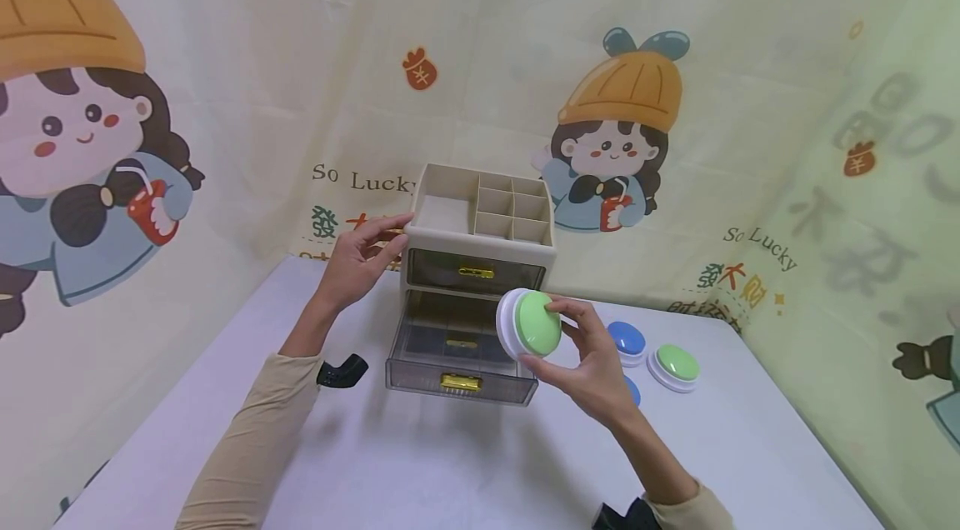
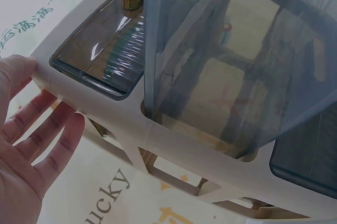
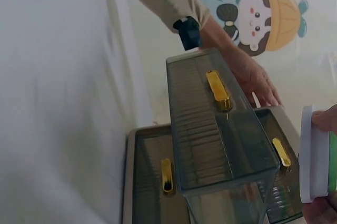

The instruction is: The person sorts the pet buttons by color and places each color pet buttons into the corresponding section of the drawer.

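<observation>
Green over white, a puck (image 1: 534, 323) is pinched in the right hand (image 1: 588, 357), at 2 o'clock from the gold handle (image 1: 461, 382) of the pulled-out drawer (image 1: 418, 376). The left hand (image 1: 356, 265), loosely straight-fingered, touches the cream cabinet (image 1: 482, 242) at 10 o'clock. A blue puck (image 1: 626, 337) sits on the counter (image 1: 360, 463) toward 3 o'clock.

The backdrop cloth (image 1: 495, 113) reads "So Lucky" twice, the left one losing its end; below the right one stands 發大财. A printed red pouch (image 1: 419, 70) bears ¥. The left wrist view shows 运满满 and "ucky" on the cloth.
</observation>
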Demonstrator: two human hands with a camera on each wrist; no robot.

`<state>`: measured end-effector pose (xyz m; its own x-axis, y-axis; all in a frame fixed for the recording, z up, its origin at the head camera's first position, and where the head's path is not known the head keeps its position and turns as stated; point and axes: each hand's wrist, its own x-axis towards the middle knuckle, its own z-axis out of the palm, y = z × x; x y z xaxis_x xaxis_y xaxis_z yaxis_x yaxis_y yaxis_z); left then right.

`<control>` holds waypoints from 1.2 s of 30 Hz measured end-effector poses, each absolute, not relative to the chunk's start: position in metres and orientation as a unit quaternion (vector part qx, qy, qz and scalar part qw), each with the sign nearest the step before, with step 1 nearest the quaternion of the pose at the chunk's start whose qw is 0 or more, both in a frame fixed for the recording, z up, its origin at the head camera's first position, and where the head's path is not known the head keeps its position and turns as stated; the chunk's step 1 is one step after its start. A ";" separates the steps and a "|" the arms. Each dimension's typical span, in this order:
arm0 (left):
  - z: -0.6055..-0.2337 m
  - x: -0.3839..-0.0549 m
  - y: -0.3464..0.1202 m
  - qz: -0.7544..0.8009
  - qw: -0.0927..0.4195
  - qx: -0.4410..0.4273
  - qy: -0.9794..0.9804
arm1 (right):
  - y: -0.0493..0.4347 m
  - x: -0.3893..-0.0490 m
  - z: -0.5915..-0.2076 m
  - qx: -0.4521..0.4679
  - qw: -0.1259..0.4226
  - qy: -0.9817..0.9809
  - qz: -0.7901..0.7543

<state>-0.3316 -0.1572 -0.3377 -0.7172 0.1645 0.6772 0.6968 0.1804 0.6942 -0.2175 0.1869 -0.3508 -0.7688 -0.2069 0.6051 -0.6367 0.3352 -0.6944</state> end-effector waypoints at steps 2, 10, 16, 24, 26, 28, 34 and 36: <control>-0.338 -0.331 -0.157 -0.567 0.235 -0.293 -0.733 | 0.183 -0.219 -0.351 0.272 0.209 -0.788 0.512; -0.338 -0.331 -0.157 -0.569 0.233 -0.293 -0.732 | 0.170 -0.221 -0.351 0.282 0.198 -0.785 0.515; -0.338 -0.332 -0.158 -0.563 0.236 -0.295 -0.735 | 0.159 -0.224 -0.350 0.290 0.192 -0.785 0.513; -0.336 -0.331 -0.157 -0.569 0.231 -0.291 -0.734 | 0.146 -0.228 -0.346 0.297 0.166 -0.794 0.504; -0.336 -0.331 -0.157 -0.571 0.229 -0.290 -0.733 | 0.143 -0.229 -0.345 0.298 0.157 -0.801 0.495; -0.336 -0.331 -0.157 -0.573 0.228 -0.289 -0.732 | 0.141 -0.232 -0.343 0.299 0.148 -0.808 0.486; -0.337 -0.331 -0.158 -0.568 0.230 -0.291 -0.735 | 0.134 -0.239 -0.338 0.299 0.113 -0.825 0.466; -0.338 -0.331 -0.158 -0.567 0.231 -0.292 -0.734 | 0.132 -0.241 -0.337 0.299 0.101 -0.828 0.463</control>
<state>-0.3313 -0.1578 -0.3377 -0.7226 0.1668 0.6708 0.6912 0.1856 0.6984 -0.2407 0.1324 -0.3369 -0.8004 -0.4018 0.4448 -0.5895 0.3930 -0.7057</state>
